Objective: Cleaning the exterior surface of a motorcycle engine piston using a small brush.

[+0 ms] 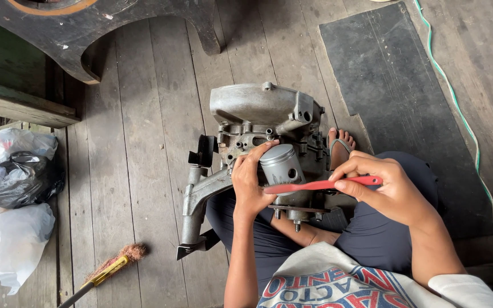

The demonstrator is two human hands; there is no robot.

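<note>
Seated on a grey plank floor [144,114], legs folded in dark trousers, with a grey cast-metal engine casing [258,122] resting against the lap. Left hand [249,182] wrapped around a shiny cylindrical metal piston [281,165], fingers curled and clamped on its side, piston upright in front of the casing and touching it. Right hand [386,185] pinching a flat red plastic-looking tool handle [320,185], thumb and fingers closed together on its right end; thin red end lying across the lower skirt of the piston, just under the left thumb. Bare foot in a sandal [340,147] showing just right of the casing. Dark rubber mat [395,97] on the boards to the right, with a thin green cord [457,102] running along its far side. Small brush with a yellow-and-red handle [109,271] lying at lower left, near white and black plastic bags [9,205]. Dark curved wooden furniture piece [104,34] at the top.
</note>
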